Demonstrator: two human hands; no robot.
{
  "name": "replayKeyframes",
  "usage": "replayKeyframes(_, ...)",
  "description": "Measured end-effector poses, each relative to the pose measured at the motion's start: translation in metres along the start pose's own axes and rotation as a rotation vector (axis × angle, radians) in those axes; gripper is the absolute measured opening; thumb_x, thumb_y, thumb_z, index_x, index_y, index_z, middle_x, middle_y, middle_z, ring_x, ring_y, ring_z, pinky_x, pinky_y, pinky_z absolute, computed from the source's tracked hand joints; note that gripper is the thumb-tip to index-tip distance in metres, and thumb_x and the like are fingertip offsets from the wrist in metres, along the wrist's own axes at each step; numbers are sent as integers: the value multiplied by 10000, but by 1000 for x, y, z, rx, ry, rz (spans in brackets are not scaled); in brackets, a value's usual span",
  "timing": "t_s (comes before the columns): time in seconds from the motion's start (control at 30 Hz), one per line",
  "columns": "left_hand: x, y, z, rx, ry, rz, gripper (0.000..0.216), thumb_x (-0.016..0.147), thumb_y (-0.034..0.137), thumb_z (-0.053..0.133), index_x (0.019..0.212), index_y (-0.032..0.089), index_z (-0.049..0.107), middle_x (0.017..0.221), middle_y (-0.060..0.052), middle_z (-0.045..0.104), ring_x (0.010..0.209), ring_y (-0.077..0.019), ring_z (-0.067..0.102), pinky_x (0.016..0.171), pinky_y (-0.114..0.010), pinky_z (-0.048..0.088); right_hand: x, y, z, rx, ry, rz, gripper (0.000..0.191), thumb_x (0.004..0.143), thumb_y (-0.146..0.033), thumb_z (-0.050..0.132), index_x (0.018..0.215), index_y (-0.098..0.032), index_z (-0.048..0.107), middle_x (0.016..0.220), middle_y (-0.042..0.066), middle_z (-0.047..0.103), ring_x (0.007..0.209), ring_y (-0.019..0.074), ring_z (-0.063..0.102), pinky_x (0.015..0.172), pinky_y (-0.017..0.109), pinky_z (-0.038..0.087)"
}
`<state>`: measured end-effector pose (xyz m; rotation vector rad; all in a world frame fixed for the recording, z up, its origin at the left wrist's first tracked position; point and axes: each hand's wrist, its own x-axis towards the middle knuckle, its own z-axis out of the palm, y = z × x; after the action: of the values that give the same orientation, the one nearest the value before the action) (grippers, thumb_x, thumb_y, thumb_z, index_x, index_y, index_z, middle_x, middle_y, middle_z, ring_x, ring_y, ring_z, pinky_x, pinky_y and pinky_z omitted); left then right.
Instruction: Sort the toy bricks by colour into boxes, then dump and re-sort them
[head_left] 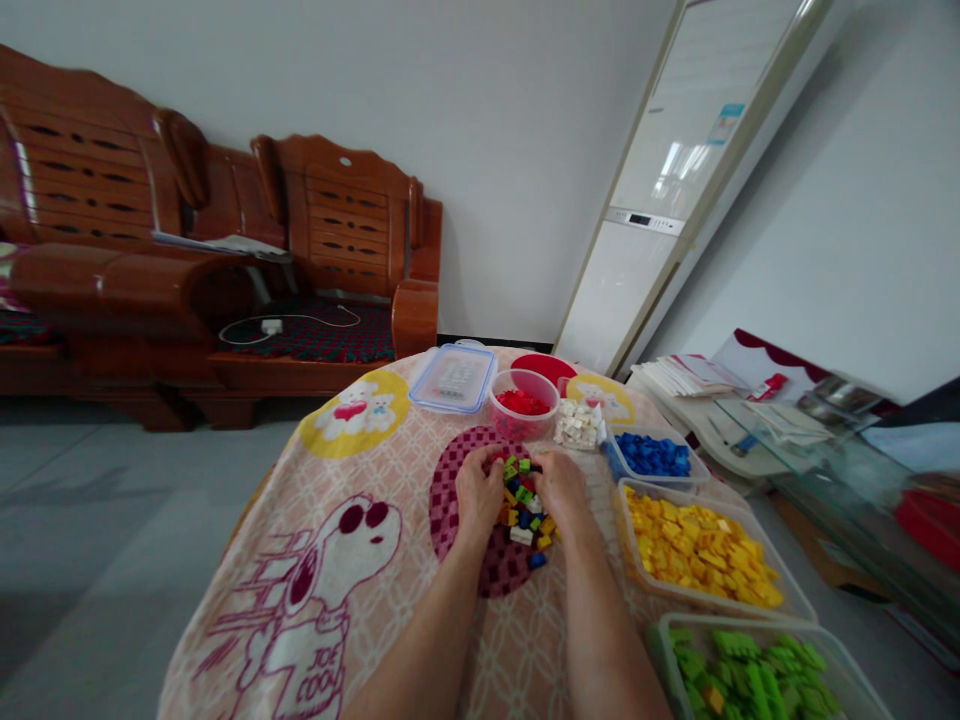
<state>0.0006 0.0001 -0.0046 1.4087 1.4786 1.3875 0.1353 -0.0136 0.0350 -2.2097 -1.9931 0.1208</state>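
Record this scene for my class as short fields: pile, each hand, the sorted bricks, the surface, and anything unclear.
Mixed pile: red, yellow, green, blue and white bricks
Left hand: at the pile's left side
Right hand: at the pile's right side
Round tub: red bricks
Beside the tub: white bricks
Right-side boxes: blue bricks farthest, yellow bricks middle, green bricks nearest
Surface: patterned tablecloth
Unclear: whether either hand grips a brick
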Motion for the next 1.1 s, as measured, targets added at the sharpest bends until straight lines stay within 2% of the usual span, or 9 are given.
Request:
replayKeyframes(0.27,0,-3,1,-1,-15,21,244,833,167,544,1013,164,709,1027,-83,731,999,-214,666,932,-372,509,1,4,2,7,7,-1,255,859,-229,573,1069,-231,718,1047,75,725,1016,217,637,793,267,410)
replayKeyframes(0.5,0,-2,0,-1,-12,16,248,829,166,546,1015,164,710,1037,-82,729,998,-212,667,925,-363,510,3,5,-1,94,75,10,213,879,-259,541,867,-219,750,926,82,740,907,203,663,735,254,425)
replayKeyframes(0.63,0,-2,1,-2,-11,18,248,829,165,550,1019,166,708,1037,-79,730,990,-207,668,917,-354,510,5,11,-3,366,148,22,220,854,-257,531,833,-197,742,813,58,740,794,178,674,702,237,461)
replayKeyframes(0.77,-1,-2,2,1,-7,9,239,832,164,552,1011,169,711,1035,-77,731,985,-205,668,914,-355,509,10,20,-4,792,198,197,346,852,-327,483,1043,-141,704,726,53,725,623,179,674,570,243,509)
replayKeyframes(0.83,-1,-2,2,-1,-3,4,231,832,164,557,1001,172,714,1026,-75,733,975,-203,669,914,-357,509,12,26,-5,946,296,294,440,855,-342,453,1171,-105,648,792,87,737,655,201,696,556,262,537)
replayKeyframes(0.9,-1,-2,2,-7,1,6,229,827,158,560,994,176,717,1013,-70,735,963,-197,671,916,-356,510,13,36,-7,1006,476,377,520,862,-330,418,1289,-72,567,915,136,741,770,222,718,610,279,568)
replayKeyframes(1.0,-1,-3,3,-16,3,4,236,824,156,560,1000,173,717,1014,-73,733,959,-197,672,914,-358,513,13,54,-10,956,769,473,649,853,-294,393,1448,-38,374,1172,195,675,990,231,698,735,288,584)
replayKeyframes(1.07,-1,-4,3,-18,-2,4,241,827,160,557,1009,170,714,1022,-78,732,963,-199,672,911,-360,516,13,66,-12,910,866,511,727,826,-287,413,1497,-38,279,1282,202,616,1076,228,669,788,288,578)
replayKeyframes(1.1,0,-5,3,-17,-7,5,242,828,162,555,1010,169,714,1024,-79,731,966,-200,671,911,-360,516,13,71,-13,895,873,518,737,812,-292,426,1494,-46,294,1292,196,613,1083,229,667,799,289,575)
